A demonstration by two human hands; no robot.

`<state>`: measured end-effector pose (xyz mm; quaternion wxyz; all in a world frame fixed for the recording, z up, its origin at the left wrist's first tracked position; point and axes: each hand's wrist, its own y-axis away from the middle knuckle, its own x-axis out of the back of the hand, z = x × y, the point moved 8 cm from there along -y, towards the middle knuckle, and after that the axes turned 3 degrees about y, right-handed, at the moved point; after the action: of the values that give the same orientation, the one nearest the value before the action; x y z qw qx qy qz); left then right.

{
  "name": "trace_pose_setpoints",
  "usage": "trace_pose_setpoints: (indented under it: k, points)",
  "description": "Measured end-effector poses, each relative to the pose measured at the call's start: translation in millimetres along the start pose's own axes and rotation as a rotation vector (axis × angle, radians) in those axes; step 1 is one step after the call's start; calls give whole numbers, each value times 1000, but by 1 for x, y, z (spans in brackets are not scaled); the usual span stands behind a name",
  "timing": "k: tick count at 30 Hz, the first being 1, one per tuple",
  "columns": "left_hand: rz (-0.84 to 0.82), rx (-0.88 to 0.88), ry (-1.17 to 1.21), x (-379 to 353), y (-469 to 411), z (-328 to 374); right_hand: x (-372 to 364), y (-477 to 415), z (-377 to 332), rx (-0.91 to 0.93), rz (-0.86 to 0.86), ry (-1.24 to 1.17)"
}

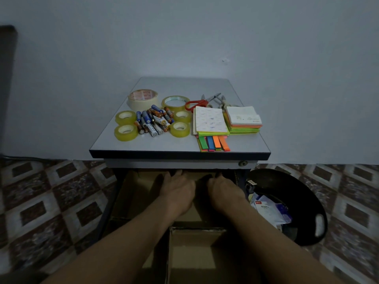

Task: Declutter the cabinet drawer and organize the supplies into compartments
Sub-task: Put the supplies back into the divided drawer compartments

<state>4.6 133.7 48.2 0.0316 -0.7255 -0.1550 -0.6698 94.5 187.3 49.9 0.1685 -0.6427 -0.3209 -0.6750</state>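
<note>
The cabinet drawer (pixel 121 193) stands pulled out below the cabinet top (pixel 176 146), fitted with brown cardboard compartments (pixel 196 247). Both my hands reach into the back of the drawer under the cabinet's edge. My left hand (pixel 177 191) lies palm down with fingers stretched toward the rear. My right hand (pixel 222 190) has its fingers curled over a cardboard divider edge; its fingertips are hidden in shadow. On top sit several tape rolls (pixel 125 132), a heap of batteries (pixel 154 121), red-handled scissors (pixel 198 103), sticky-note pads (pixel 211 121) and coloured flag strips (pixel 214 143).
A black bin (pixel 303 193) holding paper and staple packaging stands on the patterned tile floor right of the drawer. A second pad stack (pixel 244 119) lies at the top's right edge. The wall is right behind the cabinet.
</note>
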Motion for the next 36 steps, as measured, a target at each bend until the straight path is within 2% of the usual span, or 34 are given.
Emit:
trace_pose_setpoints:
  k: [6, 9, 16, 24, 32, 36]
  points:
    - [-17, -30, 61, -1, 6, -1, -3, 5, -3, 18, 12, -6]
    - [-109, -84, 81, -3, 21, 4, -5, 9, -3, 42, -23, -51]
    - [-266, -106, -11, -8, 39, 4, -22, 24, -8, 104, -211, -27]
    - [-424, -33, -186, -29, 19, 8, -22, 25, -8, 90, -227, -70]
    - [-386, -7, -223, -30, 16, 11, -19, 25, -7, 81, -161, -89]
    - [-332, -32, -97, -21, 22, 10, -16, 25, -6, 76, -137, -105]
